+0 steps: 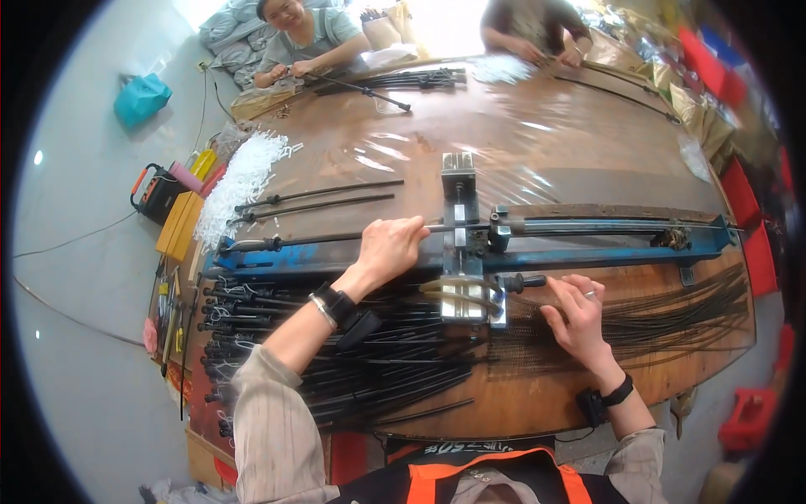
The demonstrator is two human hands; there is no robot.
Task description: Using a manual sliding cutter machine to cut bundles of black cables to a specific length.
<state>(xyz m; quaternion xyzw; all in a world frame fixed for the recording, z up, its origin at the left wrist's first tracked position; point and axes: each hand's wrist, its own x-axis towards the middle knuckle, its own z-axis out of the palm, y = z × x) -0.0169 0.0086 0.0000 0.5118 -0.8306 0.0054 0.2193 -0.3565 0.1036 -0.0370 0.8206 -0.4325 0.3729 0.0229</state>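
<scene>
Fingers of the left hand [390, 246] curl shut around a thin black rod [336, 238] that lies along the long blue metal frame [588, 252]. That rod runs from the black cap at the far left, through the hand, and into the grey metal clamp [459, 244] in the middle of the frame. Fingers of the right hand [575, 315] are spread open and hold nothing; the fingertips sit just beside a small black knob [525, 282] on the near side of the clamp, maybe touching it, though the bent picture makes that hard to tell.

A big pile of black rods [353, 353] lies on the brown table [537, 160] near the person. A heap of white plastic bits [239, 181] sits at the left edge. Two other people work at the far end.

To do this well, I think the rod should stay flat and straight on the frame, held firm, with fingers kept away from the clamp's moving parts.
</scene>
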